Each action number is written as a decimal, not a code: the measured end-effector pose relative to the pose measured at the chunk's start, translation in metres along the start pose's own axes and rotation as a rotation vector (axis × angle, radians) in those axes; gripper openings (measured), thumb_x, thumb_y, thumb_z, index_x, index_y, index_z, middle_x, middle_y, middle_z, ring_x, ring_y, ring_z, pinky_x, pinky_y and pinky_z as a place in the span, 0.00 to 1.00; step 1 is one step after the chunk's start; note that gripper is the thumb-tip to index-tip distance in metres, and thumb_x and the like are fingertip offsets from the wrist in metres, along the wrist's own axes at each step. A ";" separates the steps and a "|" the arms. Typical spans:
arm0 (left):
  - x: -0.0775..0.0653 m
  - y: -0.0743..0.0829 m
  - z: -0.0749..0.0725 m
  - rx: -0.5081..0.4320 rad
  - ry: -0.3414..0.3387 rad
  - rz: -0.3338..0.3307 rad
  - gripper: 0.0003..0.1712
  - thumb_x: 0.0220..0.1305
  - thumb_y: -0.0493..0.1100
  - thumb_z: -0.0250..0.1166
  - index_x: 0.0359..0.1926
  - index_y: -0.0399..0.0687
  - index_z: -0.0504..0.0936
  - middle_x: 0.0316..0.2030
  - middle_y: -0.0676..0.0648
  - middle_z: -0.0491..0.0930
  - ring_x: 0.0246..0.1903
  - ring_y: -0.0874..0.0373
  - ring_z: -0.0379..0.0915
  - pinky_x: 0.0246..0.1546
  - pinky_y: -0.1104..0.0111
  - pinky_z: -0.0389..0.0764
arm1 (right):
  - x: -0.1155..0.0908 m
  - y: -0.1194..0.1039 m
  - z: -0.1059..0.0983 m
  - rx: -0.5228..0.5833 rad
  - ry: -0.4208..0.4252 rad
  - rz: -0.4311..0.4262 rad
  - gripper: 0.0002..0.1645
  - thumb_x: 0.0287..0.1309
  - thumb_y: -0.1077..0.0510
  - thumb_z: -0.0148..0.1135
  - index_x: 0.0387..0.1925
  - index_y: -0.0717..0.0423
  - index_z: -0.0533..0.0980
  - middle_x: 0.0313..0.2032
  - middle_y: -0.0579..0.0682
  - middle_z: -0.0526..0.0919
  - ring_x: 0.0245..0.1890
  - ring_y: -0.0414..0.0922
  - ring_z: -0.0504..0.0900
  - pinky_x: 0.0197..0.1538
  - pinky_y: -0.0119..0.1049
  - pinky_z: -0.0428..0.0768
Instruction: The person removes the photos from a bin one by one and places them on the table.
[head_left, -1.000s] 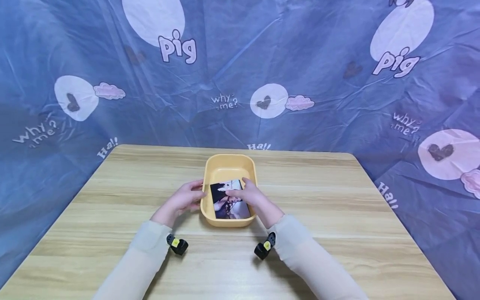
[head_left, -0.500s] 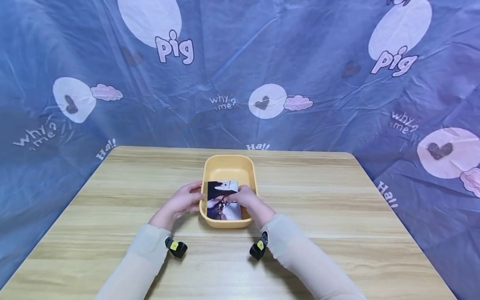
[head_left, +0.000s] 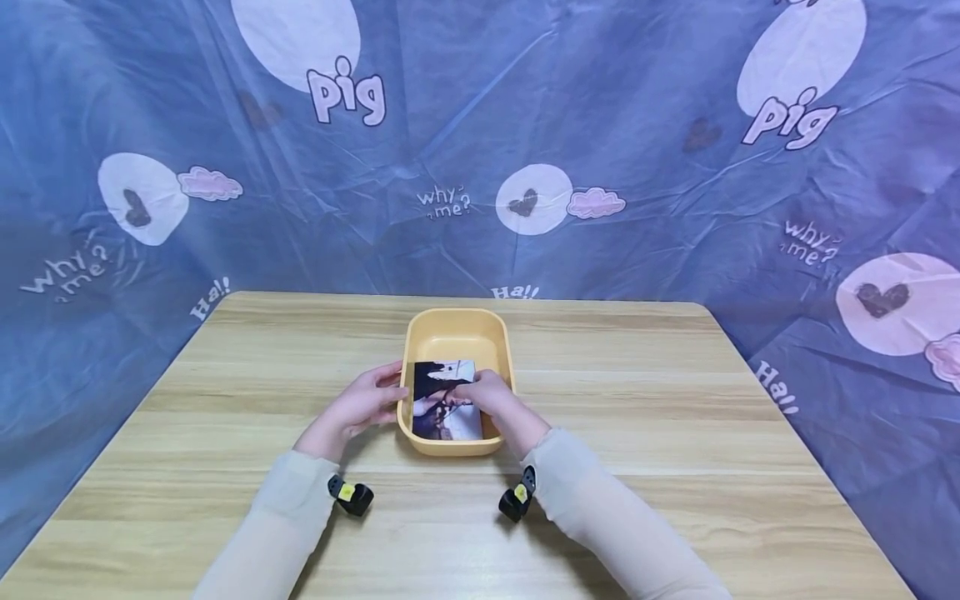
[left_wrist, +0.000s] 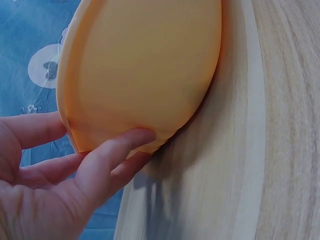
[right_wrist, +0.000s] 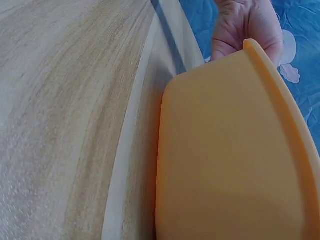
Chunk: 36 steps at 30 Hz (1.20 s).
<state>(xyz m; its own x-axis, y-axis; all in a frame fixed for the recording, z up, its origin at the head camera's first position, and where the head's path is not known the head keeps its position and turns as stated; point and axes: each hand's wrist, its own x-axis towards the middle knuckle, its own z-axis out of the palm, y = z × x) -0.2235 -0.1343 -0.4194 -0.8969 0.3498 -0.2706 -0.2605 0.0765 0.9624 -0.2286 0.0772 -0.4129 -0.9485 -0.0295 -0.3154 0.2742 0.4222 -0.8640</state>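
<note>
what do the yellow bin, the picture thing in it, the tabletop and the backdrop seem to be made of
Yellow bin: probably molded plastic, smooth and satin; rounded, seamless corners.
Picture thing: perhaps printed card, finish unclear; straight edges and photo-like face suggest it.
Tabletop: wood-look, perhaps satin laminate; long grain streaks, soft reflections.
Backdrop: thin fabric or plastic sheet, slightly shiny; many creases.

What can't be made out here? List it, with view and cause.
Picture card, right side: head view, covered by the right hand.
That hand's full grip: head view, hidden by the hand itself.
Inside of the tray: both wrist views, hidden by its outer wall.
Rear of the left hand: left wrist view, cut off by the left and bottom edges.
</note>
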 end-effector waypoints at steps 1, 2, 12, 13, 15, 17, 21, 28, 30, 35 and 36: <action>0.000 0.000 0.000 -0.002 -0.004 0.000 0.39 0.68 0.30 0.51 0.74 0.33 0.44 0.72 0.28 0.48 0.65 0.32 0.61 0.52 0.59 0.83 | 0.000 0.000 0.000 0.002 0.001 0.003 0.31 0.44 0.64 0.65 0.51 0.77 0.70 0.51 0.66 0.76 0.50 0.55 0.74 0.62 0.50 0.75; 0.000 0.000 0.000 -0.003 -0.009 0.000 0.39 0.68 0.30 0.51 0.74 0.33 0.44 0.72 0.28 0.48 0.66 0.32 0.60 0.52 0.59 0.83 | -0.001 0.000 0.000 0.007 0.002 0.007 0.33 0.45 0.63 0.65 0.53 0.77 0.69 0.53 0.67 0.75 0.52 0.56 0.74 0.64 0.50 0.74; -0.001 0.001 -0.001 -0.016 -0.011 -0.006 0.38 0.68 0.30 0.51 0.74 0.32 0.44 0.72 0.28 0.48 0.64 0.32 0.62 0.53 0.57 0.82 | -0.002 -0.001 0.004 0.033 0.029 0.021 0.41 0.49 0.63 0.62 0.64 0.75 0.61 0.64 0.71 0.66 0.64 0.62 0.67 0.70 0.51 0.67; -0.001 0.002 -0.001 -0.013 -0.013 -0.005 0.38 0.68 0.30 0.51 0.74 0.32 0.44 0.72 0.28 0.48 0.64 0.32 0.63 0.53 0.57 0.82 | -0.001 0.000 0.005 0.045 0.046 0.010 0.40 0.49 0.63 0.62 0.63 0.75 0.61 0.62 0.71 0.67 0.63 0.61 0.68 0.69 0.51 0.68; -0.001 0.003 -0.001 -0.011 -0.013 -0.004 0.38 0.68 0.30 0.51 0.74 0.32 0.44 0.72 0.28 0.48 0.64 0.32 0.63 0.53 0.57 0.82 | 0.005 0.003 0.007 0.082 0.086 -0.038 0.37 0.47 0.65 0.61 0.60 0.74 0.63 0.59 0.69 0.70 0.59 0.59 0.71 0.66 0.48 0.72; -0.001 0.004 -0.001 -0.009 -0.014 -0.004 0.38 0.68 0.30 0.51 0.74 0.32 0.44 0.72 0.28 0.48 0.65 0.32 0.61 0.53 0.57 0.82 | 0.020 0.016 0.010 0.137 0.113 -0.127 0.34 0.46 0.64 0.62 0.56 0.72 0.65 0.54 0.66 0.74 0.53 0.54 0.75 0.58 0.42 0.78; -0.002 0.005 -0.002 -0.017 -0.009 -0.008 0.38 0.68 0.29 0.50 0.74 0.33 0.44 0.72 0.28 0.49 0.65 0.31 0.60 0.54 0.55 0.81 | 0.024 0.019 0.012 0.193 0.110 -0.210 0.30 0.47 0.68 0.63 0.54 0.69 0.65 0.46 0.64 0.77 0.44 0.51 0.79 0.45 0.37 0.83; -0.002 0.004 -0.002 -0.037 0.002 -0.011 0.38 0.68 0.29 0.51 0.74 0.34 0.45 0.72 0.29 0.49 0.66 0.31 0.59 0.55 0.54 0.80 | -0.001 0.000 0.008 0.092 0.092 -0.179 0.37 0.47 0.75 0.64 0.60 0.63 0.62 0.39 0.62 0.80 0.38 0.51 0.79 0.37 0.35 0.83; -0.001 0.004 -0.002 -0.038 0.003 -0.008 0.38 0.68 0.30 0.51 0.74 0.35 0.45 0.72 0.29 0.49 0.66 0.32 0.59 0.55 0.54 0.81 | -0.003 -0.002 0.008 0.080 0.095 -0.184 0.39 0.46 0.76 0.64 0.60 0.62 0.62 0.39 0.62 0.80 0.38 0.51 0.79 0.38 0.35 0.83; -0.002 0.004 -0.001 -0.032 0.004 -0.001 0.37 0.69 0.30 0.50 0.74 0.34 0.45 0.72 0.28 0.50 0.66 0.31 0.59 0.53 0.53 0.82 | -0.003 -0.003 0.007 0.090 0.101 -0.171 0.42 0.44 0.76 0.66 0.62 0.58 0.64 0.39 0.59 0.79 0.34 0.47 0.78 0.35 0.33 0.84; -0.003 0.004 0.000 -0.030 0.003 0.000 0.37 0.69 0.30 0.50 0.74 0.34 0.45 0.72 0.28 0.50 0.66 0.31 0.59 0.53 0.53 0.82 | -0.002 -0.003 0.006 0.098 0.108 -0.171 0.42 0.44 0.76 0.66 0.63 0.57 0.64 0.39 0.58 0.78 0.33 0.46 0.78 0.35 0.33 0.84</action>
<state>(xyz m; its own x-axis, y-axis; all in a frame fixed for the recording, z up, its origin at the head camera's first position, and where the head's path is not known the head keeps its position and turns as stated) -0.2223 -0.1350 -0.4149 -0.8982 0.3468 -0.2702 -0.2708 0.0480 0.9615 -0.2263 0.0705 -0.4122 -0.9925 0.0063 -0.1223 0.1175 0.3289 -0.9370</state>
